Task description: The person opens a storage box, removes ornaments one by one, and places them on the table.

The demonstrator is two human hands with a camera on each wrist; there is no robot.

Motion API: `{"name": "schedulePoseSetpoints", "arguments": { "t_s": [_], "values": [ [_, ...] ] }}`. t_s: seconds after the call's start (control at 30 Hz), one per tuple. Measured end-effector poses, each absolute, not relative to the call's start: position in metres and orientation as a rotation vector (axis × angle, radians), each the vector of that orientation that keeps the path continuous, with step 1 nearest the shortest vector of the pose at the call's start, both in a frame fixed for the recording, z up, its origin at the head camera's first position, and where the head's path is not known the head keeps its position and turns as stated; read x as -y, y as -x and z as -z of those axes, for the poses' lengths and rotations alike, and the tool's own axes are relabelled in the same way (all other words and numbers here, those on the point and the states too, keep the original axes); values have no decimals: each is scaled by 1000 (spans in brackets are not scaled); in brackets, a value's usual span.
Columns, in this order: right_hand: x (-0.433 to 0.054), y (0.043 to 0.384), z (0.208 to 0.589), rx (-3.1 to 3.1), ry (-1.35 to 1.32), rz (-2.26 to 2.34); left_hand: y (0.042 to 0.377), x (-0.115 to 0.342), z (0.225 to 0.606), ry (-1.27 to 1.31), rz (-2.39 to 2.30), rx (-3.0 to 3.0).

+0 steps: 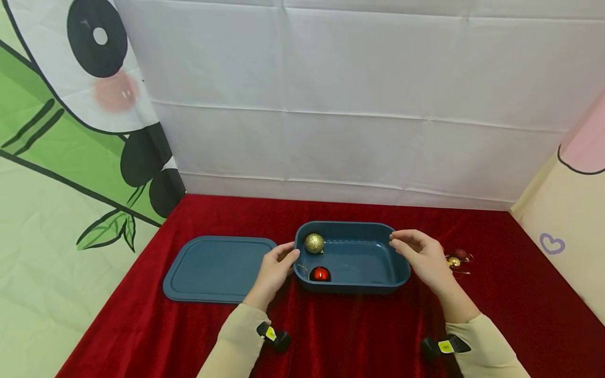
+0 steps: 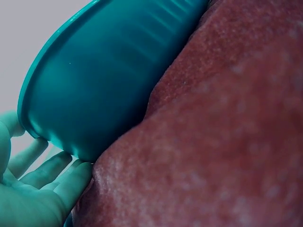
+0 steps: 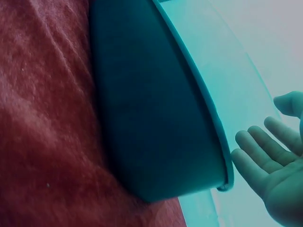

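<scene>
Box (image 1: 355,289), uncovered, sits on the red-draped tabletop (image 1: 359,336), just below the centre of my head view, with one of the hands at either end. At its 9 o'clock end I have the left hand (image 1: 274,268) with fingers spread and only gently bent, their tips touching the outer wall and the thumb beside the rim; I see no firm grip. At 3 o'clock the right hand (image 1: 423,257) is loose, its fingers nearly straight at the rim and gripping nothing; I can't tell whether a fingertip touches it. Inside, I make out a gold ball (image 1: 314,243) toward 10 o'clock and a red ball (image 1: 320,273) toward 8. The lid (image 1: 215,268) lies flat at 9 o'clock, past the left hand. Small ornaments (image 1: 454,262) lie at 3 o'clock, partly hidden behind the right hand.
</scene>
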State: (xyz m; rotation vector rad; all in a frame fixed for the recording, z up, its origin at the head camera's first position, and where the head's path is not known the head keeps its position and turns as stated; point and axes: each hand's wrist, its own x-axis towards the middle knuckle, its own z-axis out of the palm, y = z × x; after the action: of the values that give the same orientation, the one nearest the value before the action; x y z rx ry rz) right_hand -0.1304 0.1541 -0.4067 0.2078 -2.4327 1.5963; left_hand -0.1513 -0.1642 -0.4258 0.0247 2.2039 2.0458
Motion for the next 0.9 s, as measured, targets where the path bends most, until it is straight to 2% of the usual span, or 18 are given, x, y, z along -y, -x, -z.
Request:
{"name": "schedulePoseSetpoints", "arguments": {
  "t_s": [0.63, 0.9],
  "values": [
    [-128, 137, 411, 2557, -321, -1541, 153, 165, 428, -33, -2044, -2194],
    [-117, 141, 413, 2567, -379, -1557, 165, 167, 447, -22, -2062, -2189]
  ]
}}
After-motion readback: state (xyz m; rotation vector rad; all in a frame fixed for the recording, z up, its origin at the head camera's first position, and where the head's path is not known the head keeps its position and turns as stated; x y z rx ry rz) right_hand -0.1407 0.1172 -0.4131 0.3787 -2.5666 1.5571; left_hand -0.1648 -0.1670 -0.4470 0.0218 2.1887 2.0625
